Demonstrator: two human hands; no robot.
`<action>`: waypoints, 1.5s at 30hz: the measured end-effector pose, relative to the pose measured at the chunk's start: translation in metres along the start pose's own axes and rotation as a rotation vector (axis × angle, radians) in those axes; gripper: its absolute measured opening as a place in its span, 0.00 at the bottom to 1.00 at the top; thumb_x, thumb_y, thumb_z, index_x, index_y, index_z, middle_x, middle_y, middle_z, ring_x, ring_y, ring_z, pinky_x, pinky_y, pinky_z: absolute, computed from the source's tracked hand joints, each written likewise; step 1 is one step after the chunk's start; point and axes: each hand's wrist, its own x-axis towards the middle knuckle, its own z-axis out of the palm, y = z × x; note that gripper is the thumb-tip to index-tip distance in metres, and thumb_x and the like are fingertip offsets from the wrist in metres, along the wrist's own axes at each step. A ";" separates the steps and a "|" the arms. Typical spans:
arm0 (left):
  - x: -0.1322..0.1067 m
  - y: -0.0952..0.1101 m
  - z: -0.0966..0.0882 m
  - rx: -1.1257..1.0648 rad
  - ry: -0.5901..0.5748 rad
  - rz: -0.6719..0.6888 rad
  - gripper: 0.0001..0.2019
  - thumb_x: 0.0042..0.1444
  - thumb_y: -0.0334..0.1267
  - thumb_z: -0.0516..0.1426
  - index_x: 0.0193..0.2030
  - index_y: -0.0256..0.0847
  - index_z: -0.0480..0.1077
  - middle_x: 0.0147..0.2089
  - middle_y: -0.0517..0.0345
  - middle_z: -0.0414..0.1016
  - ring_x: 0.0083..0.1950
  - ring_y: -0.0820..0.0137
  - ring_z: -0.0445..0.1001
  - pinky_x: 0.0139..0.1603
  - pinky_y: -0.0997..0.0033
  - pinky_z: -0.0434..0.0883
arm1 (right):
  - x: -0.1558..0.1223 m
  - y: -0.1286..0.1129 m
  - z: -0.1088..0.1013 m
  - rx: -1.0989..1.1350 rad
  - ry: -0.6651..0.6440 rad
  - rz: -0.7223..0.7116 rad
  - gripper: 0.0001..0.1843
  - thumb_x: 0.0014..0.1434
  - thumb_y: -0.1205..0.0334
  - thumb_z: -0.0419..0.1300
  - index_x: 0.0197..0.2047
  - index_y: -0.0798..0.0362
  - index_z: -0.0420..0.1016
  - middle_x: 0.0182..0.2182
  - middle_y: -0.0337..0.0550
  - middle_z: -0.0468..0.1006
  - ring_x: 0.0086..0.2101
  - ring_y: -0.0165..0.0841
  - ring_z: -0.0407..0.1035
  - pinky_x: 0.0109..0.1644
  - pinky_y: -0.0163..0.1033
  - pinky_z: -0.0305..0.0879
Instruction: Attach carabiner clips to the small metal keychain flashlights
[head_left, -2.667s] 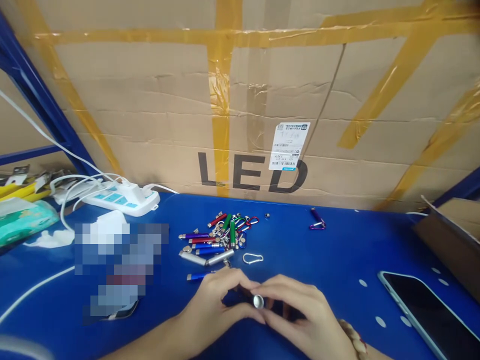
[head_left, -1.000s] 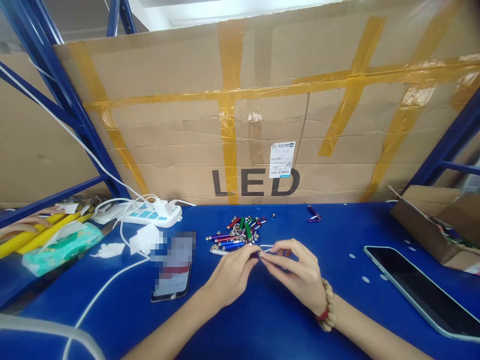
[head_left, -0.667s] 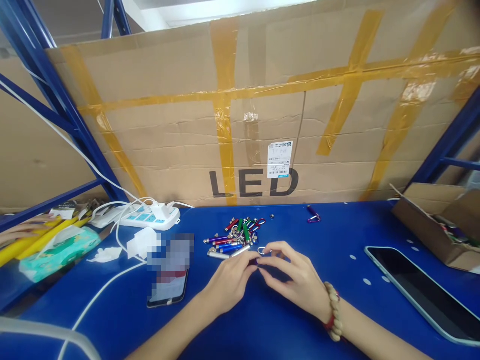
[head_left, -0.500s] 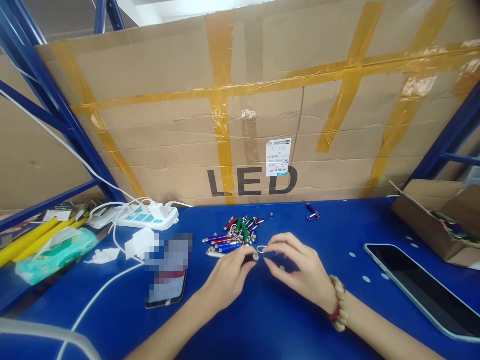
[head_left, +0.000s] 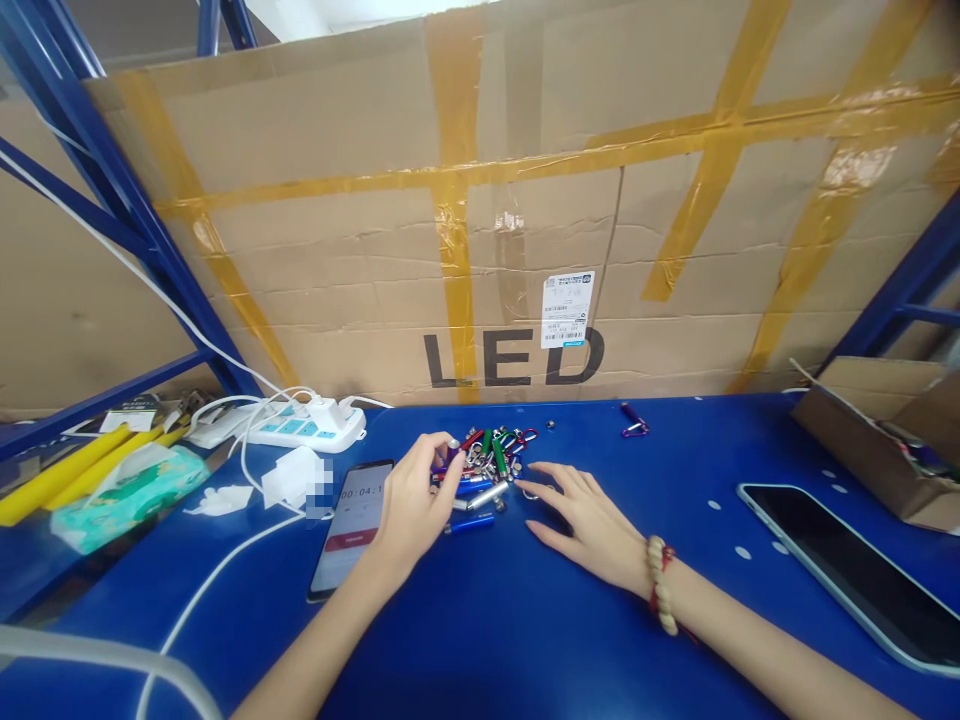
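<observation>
My left hand [head_left: 416, 500] is over the left side of a pile of small metal keychain flashlights [head_left: 499, 460] in red, green, blue, purple and silver. Thumb and fingers pinch a purple flashlight [head_left: 451, 455] with a silver end, mostly covered by the hand. In front of the pile lies a blue flashlight [head_left: 471, 524], with a silver one [head_left: 487, 496] just behind it. My right hand [head_left: 581, 515] is at the pile's right edge, fingers apart. A pale metal ring [head_left: 528, 493] shows by its fingertips; whether they touch it I cannot tell.
Left of the pile lies a phone [head_left: 341, 560] with a timer, near a white power strip [head_left: 307, 428] and cables. A second phone [head_left: 847, 575] and an open carton [head_left: 877, 440] are at right. One purple carabiner flashlight [head_left: 634, 420] lies farther back, before a large cardboard sheet [head_left: 360, 290].
My hands have moved apart. My left hand went left, from a silver-ended tube in front of the pile to the purple flashlight. The blue flashlight now shows on the table.
</observation>
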 end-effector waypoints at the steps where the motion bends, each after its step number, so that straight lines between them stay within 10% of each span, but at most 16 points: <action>1: -0.001 0.003 0.000 0.010 -0.008 0.044 0.05 0.61 0.38 0.50 0.40 0.40 0.63 0.31 0.60 0.67 0.31 0.74 0.68 0.34 0.75 0.66 | 0.001 0.000 0.002 -0.007 -0.009 0.010 0.23 0.61 0.53 0.52 0.59 0.47 0.62 0.57 0.50 0.61 0.55 0.41 0.57 0.54 0.50 0.59; 10: -0.010 0.031 0.001 0.047 -0.048 0.261 0.05 0.59 0.35 0.51 0.38 0.38 0.66 0.33 0.57 0.72 0.34 0.71 0.71 0.35 0.73 0.67 | 0.011 0.004 0.011 -0.041 -0.041 0.110 0.30 0.60 0.45 0.49 0.62 0.48 0.59 0.59 0.50 0.58 0.58 0.43 0.52 0.58 0.53 0.54; 29: -0.019 0.032 0.014 0.042 -0.142 0.266 0.06 0.59 0.35 0.50 0.40 0.39 0.66 0.34 0.57 0.73 0.35 0.70 0.72 0.34 0.74 0.70 | 0.011 0.006 0.009 -0.032 0.039 0.108 0.19 0.60 0.51 0.52 0.51 0.48 0.71 0.56 0.49 0.63 0.57 0.42 0.54 0.57 0.52 0.55; 45: -0.024 0.034 0.019 -0.041 -0.442 0.360 0.04 0.61 0.35 0.50 0.40 0.40 0.64 0.36 0.59 0.74 0.37 0.71 0.74 0.35 0.73 0.71 | 0.008 0.012 0.004 0.052 0.075 0.107 0.12 0.61 0.56 0.54 0.42 0.46 0.77 0.51 0.46 0.69 0.52 0.41 0.61 0.50 0.49 0.62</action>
